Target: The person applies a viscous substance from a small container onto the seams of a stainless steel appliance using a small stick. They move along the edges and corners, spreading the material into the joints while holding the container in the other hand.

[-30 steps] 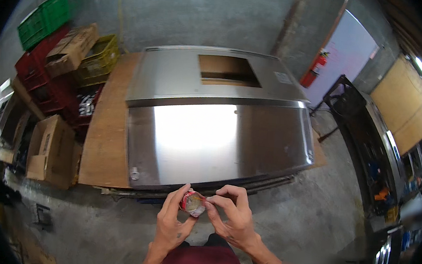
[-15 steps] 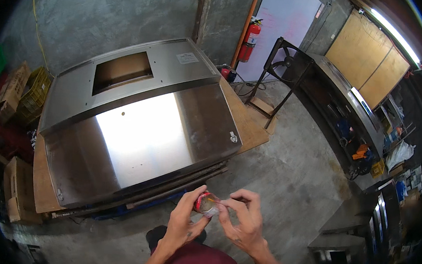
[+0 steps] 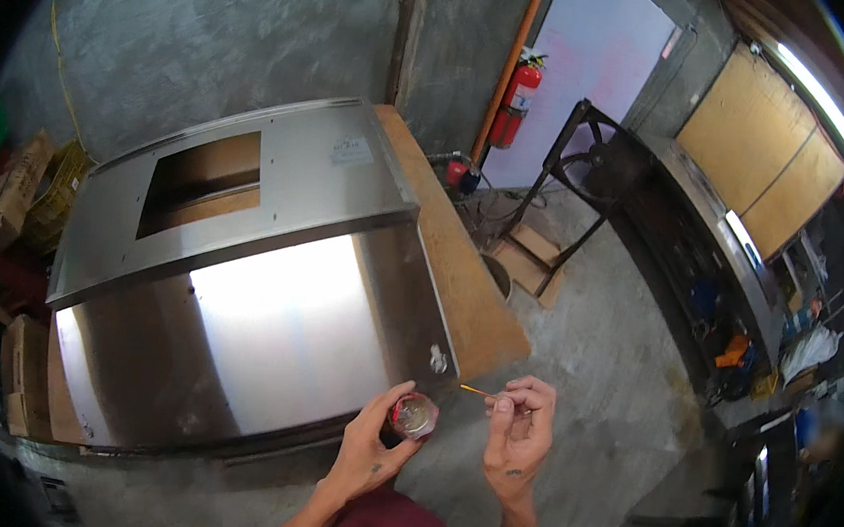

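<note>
My left hand [image 3: 368, 450] is closed around a small round container [image 3: 415, 417] with a clear-looking top and red on its side; what it contains is too small to make out. To the right of it, my right hand [image 3: 519, 435] pinches a thin orange-yellow stick [image 3: 476, 392] between thumb and fingers. The stick's free end points left toward a shiny stainless steel cabinet or hood [image 3: 283, 302] lying on a wooden board. A small metal latch [image 3: 438, 359] sits at that steel piece's near right corner, close to the stick's tip and not touching it.
The steel piece has a rectangular cutout [image 3: 203, 184]. Its wooden board [image 3: 477, 319] juts out to the right. Beyond stand a black-framed fan [image 3: 592, 158] and a red fire extinguisher [image 3: 518, 101]. Boxes [image 3: 25, 379] line the left; a cluttered bench [image 3: 716, 229] runs along the right.
My right hand has drawn away from the container to the right, bringing the stick out with it. My left hand still holds the container. The view has shifted, with the steel corner now nearer my hands.
</note>
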